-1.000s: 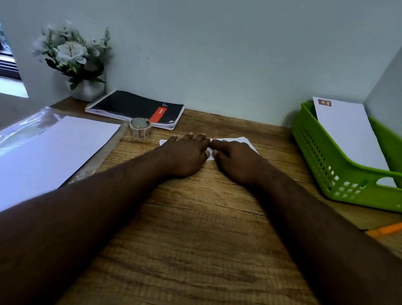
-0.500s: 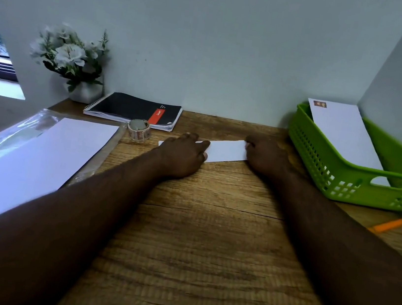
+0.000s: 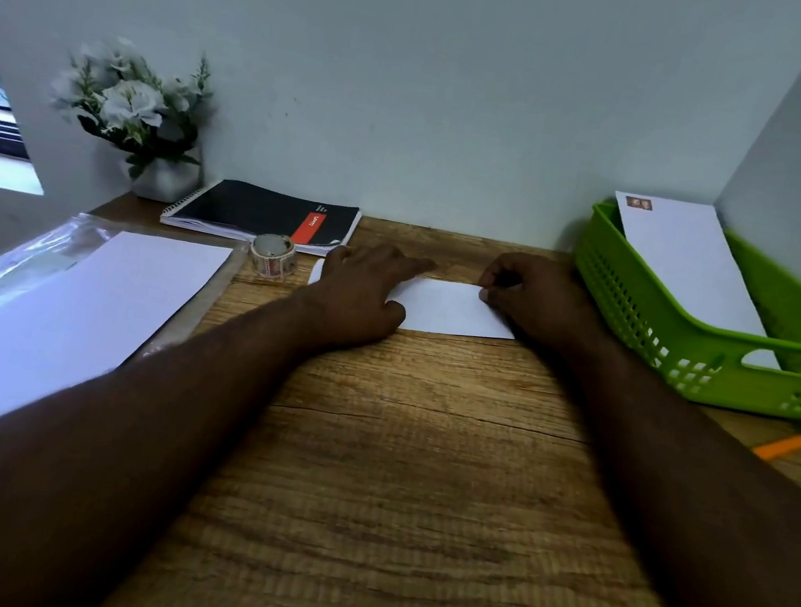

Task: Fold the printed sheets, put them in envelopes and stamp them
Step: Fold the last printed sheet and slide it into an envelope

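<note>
sheet (image 3: 444, 309): folded, flat on tabletop (image 3: 407, 458) | my left hand (image 3: 361, 292): flat, pressing its left end | my right hand (image 3: 528, 298): fingers curled, pinching right edge | handling: light, limp, likely slides; take by edge, pin before creasing

The folded sheet (image 3: 444, 308) is white and lies flat on the wooden tabletop (image 3: 417, 460), its long side running left to right, its left end hidden under a hand. A stack of flat white sheets (image 3: 79, 304) lies on clear plastic at the left. A roll of stamps (image 3: 272, 255) stands just beside the stack's far corner. A white stamped envelope (image 3: 687, 261) leans tilted in the green basket (image 3: 643, 317) at the right.
</note>
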Demonstrator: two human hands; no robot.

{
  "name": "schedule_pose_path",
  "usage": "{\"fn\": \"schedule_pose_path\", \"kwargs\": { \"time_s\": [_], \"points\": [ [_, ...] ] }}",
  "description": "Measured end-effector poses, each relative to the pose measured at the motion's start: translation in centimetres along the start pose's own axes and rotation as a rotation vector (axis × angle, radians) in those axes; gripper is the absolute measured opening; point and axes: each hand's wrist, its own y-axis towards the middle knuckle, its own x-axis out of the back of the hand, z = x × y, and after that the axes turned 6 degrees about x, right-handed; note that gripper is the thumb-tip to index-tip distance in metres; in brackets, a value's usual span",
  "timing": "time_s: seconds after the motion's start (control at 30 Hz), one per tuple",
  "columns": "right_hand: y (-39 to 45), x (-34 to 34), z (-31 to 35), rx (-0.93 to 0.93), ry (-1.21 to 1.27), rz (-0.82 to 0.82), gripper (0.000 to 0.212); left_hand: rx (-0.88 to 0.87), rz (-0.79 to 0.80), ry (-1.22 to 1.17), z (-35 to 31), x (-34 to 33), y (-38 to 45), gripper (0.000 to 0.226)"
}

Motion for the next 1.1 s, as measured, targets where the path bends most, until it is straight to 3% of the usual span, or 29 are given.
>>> {"fn": "schedule_pose_path", "kwargs": {
  "time_s": [0.13,0.3,0.5,0.63,0.77,0.9,1.0,1.1],
  "points": [
    [0.2,0.5,-0.6,0.072,-0.061,0.059,0.018,0.036,0.009,0.001,0.2,-0.4,0.4,0.062],
    [0.0,0.5,0.0,0.057,-0.124,0.022,0.028,0.033,0.026,0.076,0.7,-1.2,1.0,0.049],
    [-0.7,-1.6,3.2,0.216,-0.630,0.053,0.031,0.054,0.095,0.128,0.6,-1.4,1.2,0.050],
    [-1.3,-1.9,4.1,0.319,-0.801,0.072,0.022,0.052,0.121,0.115,0.4,-1.2,0.9,0.050],
    [-1.4,-1.7,3.8,0.178,-0.741,0.010,0.026,0.060,0.107,0.086,0.3,-1.0,0.7,0.050],
    [-1.0,-2.3,3.7,0.284,-0.612,-0.051,0.031,0.043,0.053,0.093,0.2,-1.1,0.6,0.050],
    [-0.9,-3.5,4.2,0.270,-0.345,0.093,0.030,0.036,0.003,0.117,0.1,-1.0,0.6,0.049],
    [-0.8,-3.7,3.7,0.145,-0.268,0.187,0.037,0.065,0.001,0.216,0.0,-0.9,0.4,0.049]
  ]
}}
